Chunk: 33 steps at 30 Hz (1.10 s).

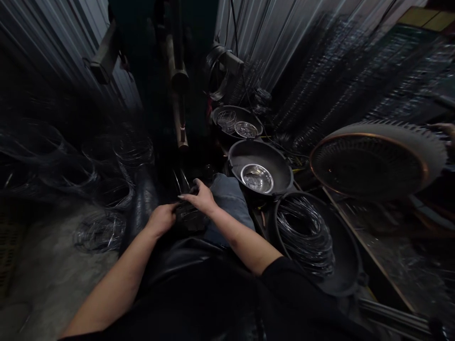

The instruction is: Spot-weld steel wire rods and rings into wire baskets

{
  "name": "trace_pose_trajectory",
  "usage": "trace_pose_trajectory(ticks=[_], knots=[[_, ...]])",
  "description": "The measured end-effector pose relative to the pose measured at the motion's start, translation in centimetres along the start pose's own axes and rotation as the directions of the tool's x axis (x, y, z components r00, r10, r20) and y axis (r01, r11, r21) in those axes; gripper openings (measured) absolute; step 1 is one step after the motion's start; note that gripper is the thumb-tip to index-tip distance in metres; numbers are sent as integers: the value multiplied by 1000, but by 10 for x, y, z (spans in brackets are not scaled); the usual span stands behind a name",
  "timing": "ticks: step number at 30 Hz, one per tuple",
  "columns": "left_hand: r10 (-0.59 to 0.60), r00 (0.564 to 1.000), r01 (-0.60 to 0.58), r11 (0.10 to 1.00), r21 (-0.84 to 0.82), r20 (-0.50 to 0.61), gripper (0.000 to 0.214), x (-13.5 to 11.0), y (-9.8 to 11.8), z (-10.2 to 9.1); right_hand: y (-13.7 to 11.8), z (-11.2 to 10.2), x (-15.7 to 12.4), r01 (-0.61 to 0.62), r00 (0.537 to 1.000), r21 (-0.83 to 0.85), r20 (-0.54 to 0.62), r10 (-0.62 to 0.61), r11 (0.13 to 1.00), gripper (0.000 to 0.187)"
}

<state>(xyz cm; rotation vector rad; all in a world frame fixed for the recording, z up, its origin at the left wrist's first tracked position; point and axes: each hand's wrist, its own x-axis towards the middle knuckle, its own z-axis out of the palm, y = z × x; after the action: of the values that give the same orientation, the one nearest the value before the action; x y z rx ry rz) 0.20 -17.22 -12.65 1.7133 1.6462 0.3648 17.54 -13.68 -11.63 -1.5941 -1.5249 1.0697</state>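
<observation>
Low in front of my lap, my left hand [162,220] is closed, its index finger reaching toward the right hand. My right hand [202,197] is closed too, thumb and fingers pressed together over the dark area between my knees. Whatever the fingers grip is too dark to make out. Just beyond them stand thin, bright curved wires [182,180]; I cannot tell whether the hands touch them. To the right of my knee, a black pan [280,163] holds a shiny steel bowl [256,179] with small metal pieces in it.
Nearer on the right, another dark pan [350,255] holds a thick coil of wire [305,237]. A further pan [218,110] with metal items stands behind. A round fan [373,163] is at the right. Wire rings [101,232] lie on the left floor. A machine post [182,135] hangs ahead.
</observation>
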Motion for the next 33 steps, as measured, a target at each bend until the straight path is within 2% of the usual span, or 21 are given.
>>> trace_pose_trajectory(ticks=[3, 6, 11, 19, 30, 33], knots=[[-7, 998, -7, 979, 205, 67, 47, -6, 4, 2, -14, 2, -8, -26, 1000, -186, 10, 28, 982, 81], [-18, 992, -25, 939, 342, 123, 47, -8, 9, 0, -24, 4, -13, -36, 999, -318, 24, 46, 947, 83], [-29, 985, -53, 890, 452, 173, 47, -8, 13, -1, -27, 10, -14, -34, 997, -377, 47, 56, 926, 88], [-27, 985, -59, 875, 481, 171, 46, -6, 12, -2, -25, 3, -12, -110, 994, -344, -14, 112, 932, 84], [-20, 991, -39, 901, 433, 131, 43, -6, 6, -4, -18, 3, -9, -88, 994, -279, -93, 64, 956, 68], [-18, 991, -41, 906, 421, 133, 44, -7, 4, -4, -16, 3, -6, -82, 995, -264, -79, 63, 961, 69]])
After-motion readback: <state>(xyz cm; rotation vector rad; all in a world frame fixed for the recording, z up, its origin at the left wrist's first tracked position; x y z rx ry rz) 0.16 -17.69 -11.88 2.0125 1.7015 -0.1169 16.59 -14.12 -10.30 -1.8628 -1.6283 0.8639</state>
